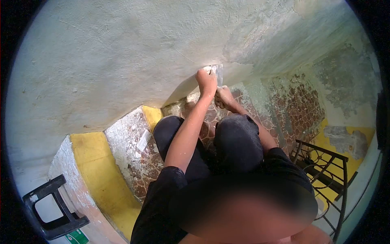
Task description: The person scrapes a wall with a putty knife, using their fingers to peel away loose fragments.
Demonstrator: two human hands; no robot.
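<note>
My left hand (pixel 207 79) is raised against the lower part of the grey plastered wall (pixel 134 53), its fingers closed on a flat metal blade (pixel 219 74). Just below and to the right, my right hand (pixel 224 99) is closed near the lower end of the blade; what its fingers grip is too small to make out. The blade lies close to the wall surface. Whitish smears cover the fingers of both hands.
Yellow-edged steps (pixel 97 166) go down at the left, with a pale scrap (pixel 144 140) on one. A black plastic stool (pixel 55 207) stands lower left. A black metal railing (pixel 325 166) is at the right. Patterned tiles (pixel 294 101) are spattered white.
</note>
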